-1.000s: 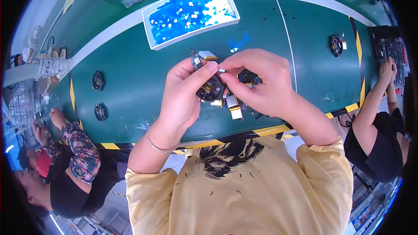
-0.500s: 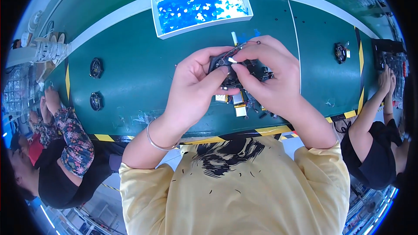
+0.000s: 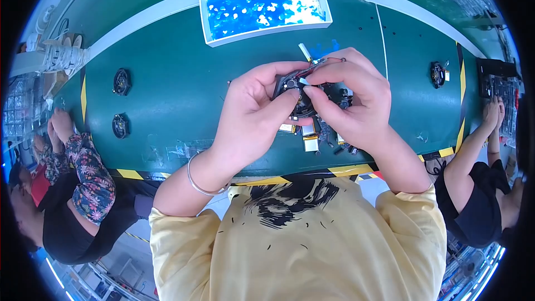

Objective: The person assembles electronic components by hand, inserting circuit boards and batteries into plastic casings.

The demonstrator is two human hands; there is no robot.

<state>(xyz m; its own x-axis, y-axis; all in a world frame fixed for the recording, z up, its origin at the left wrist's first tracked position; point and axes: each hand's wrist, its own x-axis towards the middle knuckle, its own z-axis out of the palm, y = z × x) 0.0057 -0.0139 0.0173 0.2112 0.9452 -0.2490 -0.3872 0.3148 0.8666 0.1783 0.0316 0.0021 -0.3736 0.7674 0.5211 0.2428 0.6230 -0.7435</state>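
Over the middle of the green table, my left hand (image 3: pixel 253 108) grips a round black electronic housing (image 3: pixel 290 85) with its thumb pressed on the open inner side. My right hand (image 3: pixel 354 97) pinches a small pale piece (image 3: pixel 304 81) between thumb and forefinger, right against the housing. Thin dark and red wires (image 3: pixel 319 66) run along the housing's upper rim. Below and behind my fingers lie several silver battery cells (image 3: pixel 311 144) and a heap of small black parts (image 3: pixel 343 97). My fingers partly hide the housing's inside.
A white box (image 3: pixel 267 34) of blue and white bits stands at the back. Similar round black units lie at the left (image 3: pixel 122 82) and right (image 3: pixel 438 74). Yellow-black tape (image 3: pixel 348 170) edges the table (image 3: pixel 167 100). People sit at both sides.
The pale piece looks more tilted between my right fingers and stays against the housing. Both hands keep their grip. The whole view has shifted slightly.
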